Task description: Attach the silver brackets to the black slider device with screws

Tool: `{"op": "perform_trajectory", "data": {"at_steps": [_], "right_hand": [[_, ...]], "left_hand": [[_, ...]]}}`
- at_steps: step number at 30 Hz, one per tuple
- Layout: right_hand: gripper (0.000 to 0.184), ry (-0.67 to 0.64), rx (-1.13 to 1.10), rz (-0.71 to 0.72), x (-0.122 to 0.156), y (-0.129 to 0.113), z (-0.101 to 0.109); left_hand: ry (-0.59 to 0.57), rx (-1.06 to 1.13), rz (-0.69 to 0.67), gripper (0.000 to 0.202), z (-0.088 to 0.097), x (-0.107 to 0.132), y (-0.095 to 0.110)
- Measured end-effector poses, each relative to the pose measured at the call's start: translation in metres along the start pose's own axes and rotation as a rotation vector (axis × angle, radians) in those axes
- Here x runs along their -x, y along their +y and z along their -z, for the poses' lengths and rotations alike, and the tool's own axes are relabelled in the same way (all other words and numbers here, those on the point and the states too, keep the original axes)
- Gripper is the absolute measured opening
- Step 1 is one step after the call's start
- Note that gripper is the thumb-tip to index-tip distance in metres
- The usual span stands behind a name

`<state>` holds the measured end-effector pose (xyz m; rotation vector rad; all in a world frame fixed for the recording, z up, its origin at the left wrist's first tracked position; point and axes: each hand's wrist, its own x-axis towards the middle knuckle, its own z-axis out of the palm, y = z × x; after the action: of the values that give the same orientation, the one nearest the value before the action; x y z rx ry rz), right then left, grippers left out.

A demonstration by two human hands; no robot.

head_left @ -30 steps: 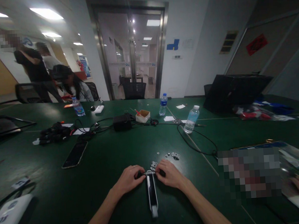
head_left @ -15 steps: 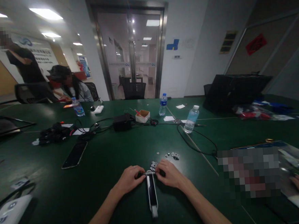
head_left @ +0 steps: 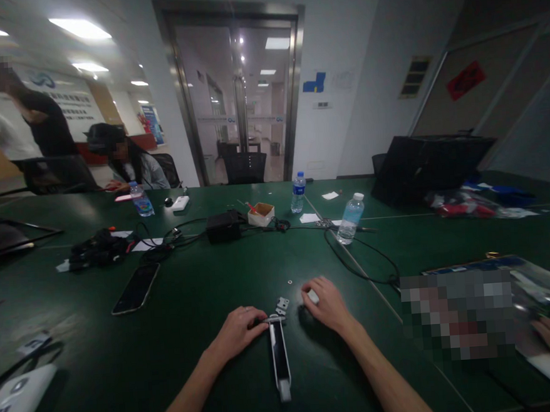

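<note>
The left hand point(head_left: 239, 329) had its fingertips curled and pinched on the far end of a narrow black-and-white bar point(head_left: 280, 356). The bar lay flat on the green counter point(head_left: 126, 367) between the two forearms, pointing away from the person. The right hand point(head_left: 328, 304) was apart from the bar, cupped palm-down over a small pale piece point(head_left: 313, 296); whether it gripped that piece could not be told. The bar looked stiff and light, probably plastic with metal at the tip, and best held by its long sides. A small metal bracket point(head_left: 282, 305) lay just beside the bar's far end, with a washer point(head_left: 290, 282) beyond it; both were tiny and hard, and likely to skid away from the fingers. Farther off, an open cardboard box point(head_left: 262, 214) held something red-tipped. A capped water bottle point(head_left: 350, 220) stood near a black cable point(head_left: 368, 268), and how full it was could not be made out.
</note>
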<state>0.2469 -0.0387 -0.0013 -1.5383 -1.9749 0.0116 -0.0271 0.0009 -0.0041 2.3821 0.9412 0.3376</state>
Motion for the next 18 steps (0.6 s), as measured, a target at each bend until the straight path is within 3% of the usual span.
{"op": "perform_trajectory", "data": {"at_steps": [3,7,12,16,18], "right_hand": [[0.011,0.061,0.139,-0.147,0.002,0.018,0.007],[0.01,-0.022,0.277,-0.274,0.008,0.037,0.007],[0.011,-0.081,0.323,-0.315,0.013,0.043,0.0],[0.01,-0.032,0.246,-0.318,0.01,0.038,0.001],[0.01,0.025,0.156,-0.25,0.008,0.032,0.001]], "left_hand": [[-0.011,0.007,0.007,0.026,0.001,0.001,0.001],[-0.02,0.014,0.016,0.025,0.004,0.001,0.006],[-0.016,0.005,0.02,0.028,0.004,0.001,0.007],[-0.009,0.001,0.038,0.029,0.002,0.001,0.002],[0.012,0.01,0.044,0.03,0.001,0.001,0.001]]}}
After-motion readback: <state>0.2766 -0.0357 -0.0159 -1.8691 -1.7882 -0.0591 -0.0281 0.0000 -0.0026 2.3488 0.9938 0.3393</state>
